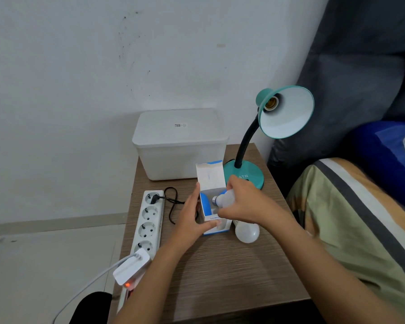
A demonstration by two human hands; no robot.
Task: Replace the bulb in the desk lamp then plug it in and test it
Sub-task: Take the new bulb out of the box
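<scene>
Here the new bulb [225, 198] is gripped by its white globe in the right hand [243, 204], fingers closed around it, just above the open mouth of the blue-and-white carton [212, 202]. Its long axis is held close to level, with the metal screw cap pointing toward the left edge of the surface [232, 272], away from the lamp. The carton is steadied by the left hand [192, 220], which is pressed flat and open against the carton's near left side, nothing being enclosed by it.

A second bulb [247, 231], judged to be the old one, is seen lying on the surface just beside the carton, partly under the right wrist. The desk lamp [246, 174] is stood at the far right corner of the surface, and its bare socket [270, 102] is visible inside the tilted shade [288, 113], up and to the right of the right hand. The socket's opening is turned toward the near edge, slightly downward.

The coming move is judged to turn on this mismatch: the cap is aimed nearly opposite to the socket, so the bulb must be swung round before it can be threaded. The right hand is the nearer one to the shade. The lamp's plug [153, 199] is seen lying loose on the power strip [147, 220] at the left edge, not yet pushed in.
</scene>
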